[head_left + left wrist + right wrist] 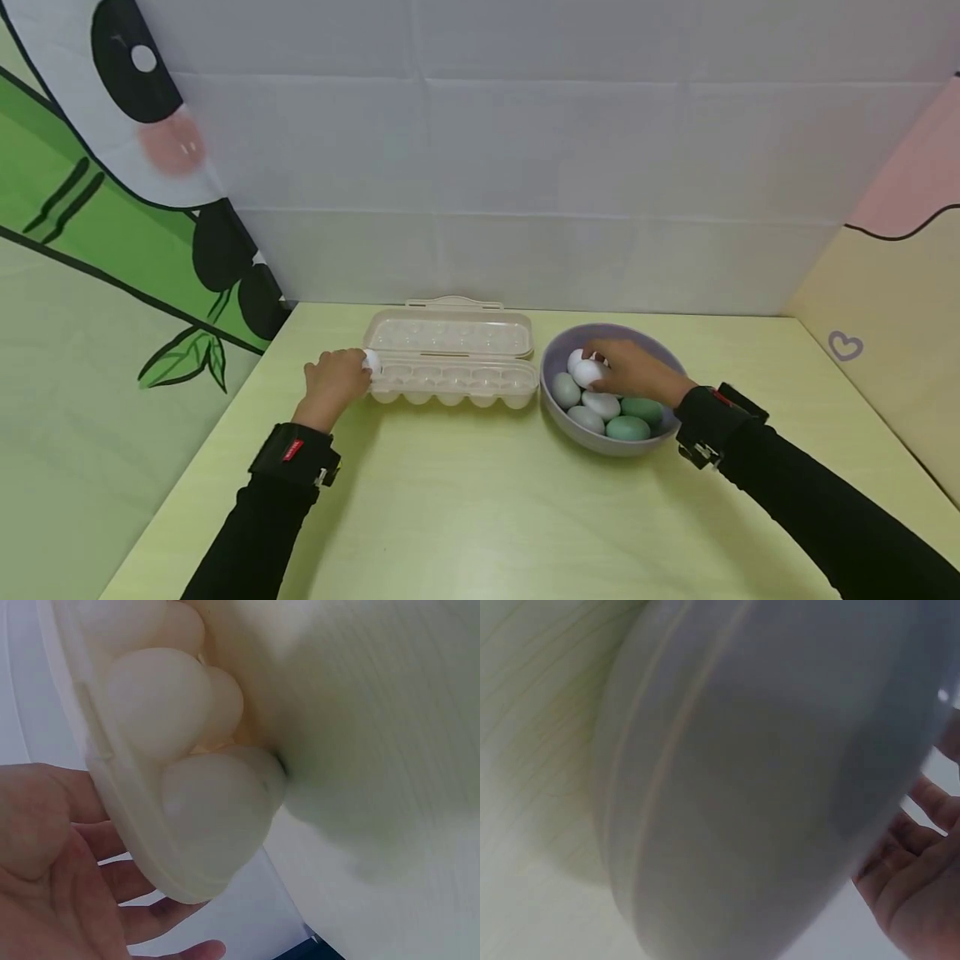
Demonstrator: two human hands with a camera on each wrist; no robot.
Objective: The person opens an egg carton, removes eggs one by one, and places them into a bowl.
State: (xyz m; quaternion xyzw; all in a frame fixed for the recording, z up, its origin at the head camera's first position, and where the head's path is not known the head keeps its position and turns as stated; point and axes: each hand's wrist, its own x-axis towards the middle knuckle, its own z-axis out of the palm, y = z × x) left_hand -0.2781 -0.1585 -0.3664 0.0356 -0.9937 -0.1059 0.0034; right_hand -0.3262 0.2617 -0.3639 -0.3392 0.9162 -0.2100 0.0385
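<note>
A clear plastic egg carton (453, 379) lies open on the table, its lid (450, 332) folded back toward the wall. At its left end my left hand (335, 385) holds a white egg (371, 362) in its fingertips over the end cups. The left wrist view shows the left fingers (139, 919) beside the carton's rim, with that egg hidden. To the carton's right stands a grey-purple bowl (611, 447) of eggs. Reaching into it, my right hand (636, 367) grips a white egg (589, 374). The bowl's side (742, 787) hides this egg in the right wrist view.
Around the right hand's egg lie pale grey eggs (566, 390), another white egg (576, 359) and green eggs (628, 428). The carton and bowl stand nearly side by side. Behind the pale yellow table (465, 508) rises a white wall cloth (525, 258).
</note>
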